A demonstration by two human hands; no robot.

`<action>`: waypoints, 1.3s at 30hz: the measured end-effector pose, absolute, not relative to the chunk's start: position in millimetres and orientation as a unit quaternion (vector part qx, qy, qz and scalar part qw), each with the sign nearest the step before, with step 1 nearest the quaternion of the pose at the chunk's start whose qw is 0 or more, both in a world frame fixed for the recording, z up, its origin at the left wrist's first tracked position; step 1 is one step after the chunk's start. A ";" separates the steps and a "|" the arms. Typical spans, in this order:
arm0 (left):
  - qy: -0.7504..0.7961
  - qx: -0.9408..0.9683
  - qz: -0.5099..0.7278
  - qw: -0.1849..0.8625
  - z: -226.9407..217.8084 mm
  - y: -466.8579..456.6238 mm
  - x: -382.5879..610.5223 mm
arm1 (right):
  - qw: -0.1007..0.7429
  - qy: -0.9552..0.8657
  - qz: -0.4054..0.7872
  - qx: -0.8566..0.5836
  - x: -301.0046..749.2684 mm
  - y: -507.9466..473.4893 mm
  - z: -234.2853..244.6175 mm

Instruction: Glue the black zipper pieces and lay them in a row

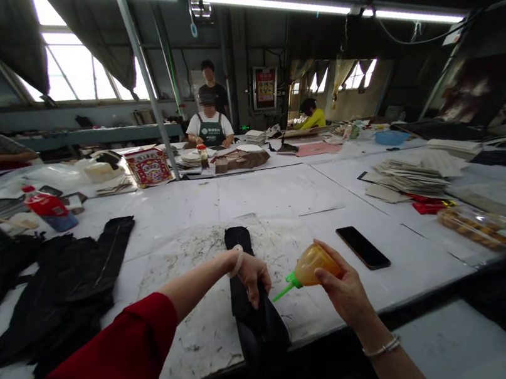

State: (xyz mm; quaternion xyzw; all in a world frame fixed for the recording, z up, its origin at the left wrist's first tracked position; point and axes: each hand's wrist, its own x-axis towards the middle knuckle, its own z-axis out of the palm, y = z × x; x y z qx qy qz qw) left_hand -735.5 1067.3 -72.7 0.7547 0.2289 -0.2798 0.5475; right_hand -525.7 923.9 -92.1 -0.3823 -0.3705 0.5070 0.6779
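Observation:
My left hand point(253, 276) is closed in a pinch on a long black leather strip point(245, 292) that lies lengthwise on the stained white worktable point(274, 202) and hangs over its near edge. My right hand point(341, 287) grips an orange squeeze bottle point(314, 264) with a green nozzle point(282, 291). The nozzle points left toward the strip, just right of my left fingers. A pale bangle sits on my left wrist, a thin bracelet on the right. My left sleeve is red.
A black phone point(363, 247) lies right of the bottle. Black leather pieces point(65, 287) are heaped at left. A stack of cut pieces point(410, 177) and a clear packet point(479, 225) lie at right. A red bottle point(46, 204) stands far left. Several people work at the far side.

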 end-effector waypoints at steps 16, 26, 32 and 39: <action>0.198 0.758 -0.256 0.567 -68.0 1066.4 -739.3 | 0.599 -0.513 0.458 -0.410 -539.3 956.6 -71.4; 0.206 0.764 -0.238 0.564 -68.1 1065.7 -743.8 | 0.591 -0.491 0.508 -0.389 -538.4 973.2 -69.4; 0.227 0.759 -0.243 0.560 -65.7 1064.6 -749.8 | 0.591 -0.479 0.529 -0.377 -532.9 974.5 -77.4; 0.254 0.753 -0.220 0.567 -57.1 1062.7 -758.2 | 0.594 -0.459 0.557 -0.357 -529.8 972.0 -81.0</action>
